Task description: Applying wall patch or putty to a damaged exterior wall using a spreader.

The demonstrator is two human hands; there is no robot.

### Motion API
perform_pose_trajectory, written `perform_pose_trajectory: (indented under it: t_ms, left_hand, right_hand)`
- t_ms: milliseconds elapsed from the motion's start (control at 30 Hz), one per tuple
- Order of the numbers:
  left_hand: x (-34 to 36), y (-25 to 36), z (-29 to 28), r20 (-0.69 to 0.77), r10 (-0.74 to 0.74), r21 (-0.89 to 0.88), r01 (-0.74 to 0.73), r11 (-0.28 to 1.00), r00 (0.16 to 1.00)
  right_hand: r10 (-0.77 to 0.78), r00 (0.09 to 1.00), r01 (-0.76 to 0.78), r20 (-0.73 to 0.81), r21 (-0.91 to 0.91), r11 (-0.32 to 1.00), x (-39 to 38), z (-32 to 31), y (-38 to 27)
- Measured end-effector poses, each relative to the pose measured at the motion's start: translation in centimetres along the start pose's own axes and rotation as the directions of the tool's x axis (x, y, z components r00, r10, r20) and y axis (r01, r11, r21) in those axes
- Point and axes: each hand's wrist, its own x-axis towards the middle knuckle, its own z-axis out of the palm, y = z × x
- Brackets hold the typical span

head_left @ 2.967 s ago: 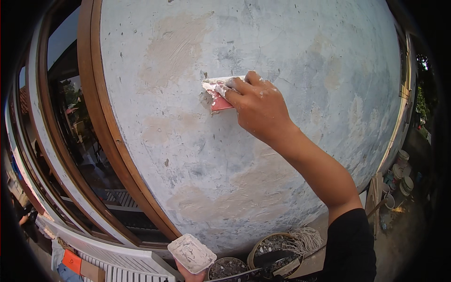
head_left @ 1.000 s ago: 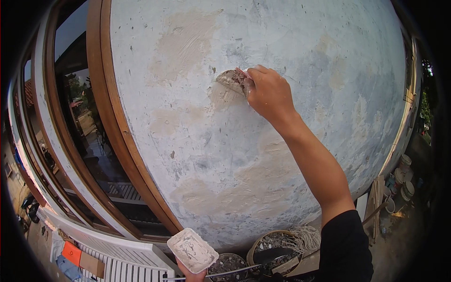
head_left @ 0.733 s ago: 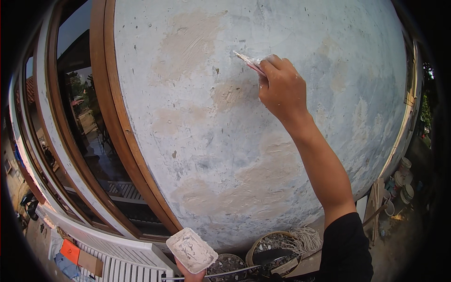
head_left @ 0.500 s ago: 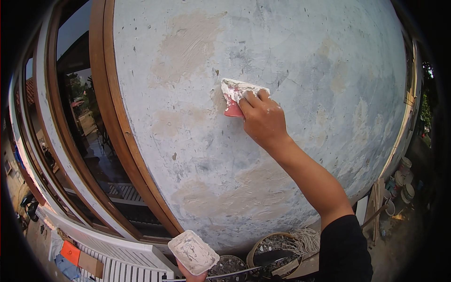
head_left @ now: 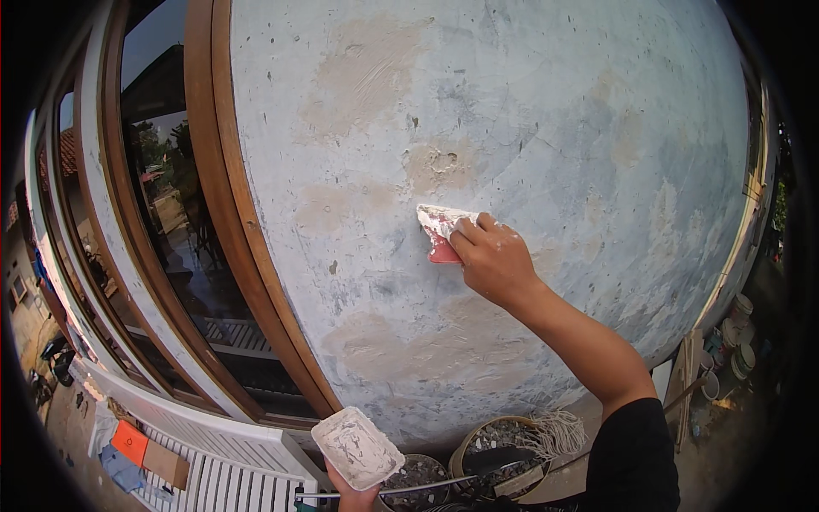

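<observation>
Patched wall behind right grip | it pinches pink scraper | left grip, lower left, clasps pale tray | thick putty may drop if scraper tilts

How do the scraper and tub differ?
The scraper is pink and flat; the tub is pale and hollow. The right hand holds the scraper up by the wall; the left hand holds the tub lower down. Both carry pale paste.
</observation>
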Motion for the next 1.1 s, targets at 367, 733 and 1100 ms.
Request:
perform_pose_trajectory:
  t_ms: [367, 733, 1100]
  left_hand:
    - [-0.9, 0.1, -0.3, -0.005, 0.003, 0.048, -0.003, 0.999, 1.0]
    - [0.9, -0.5, -2.3, -0.041, 0.038, 0.088, -0.034, 0.995, 0.998]
    - [-0.1, -0.9, 1.0, -0.018, -0.007, 0.041, 0.008, 0.999, 1.0]
  right_hand:
    - [0.039, 0.938, -0.073, -0.345, -0.087, 0.994, 4.5, -3.6, 3.7]
    - [0.039, 0.977, -0.061, -0.211, -0.097, 0.993, 3.3, 2.1, 2.4]
    - [0.012, 1.0, -0.012, 0.001, -0.005, 1.0, -0.4, 1.5, 0.4]
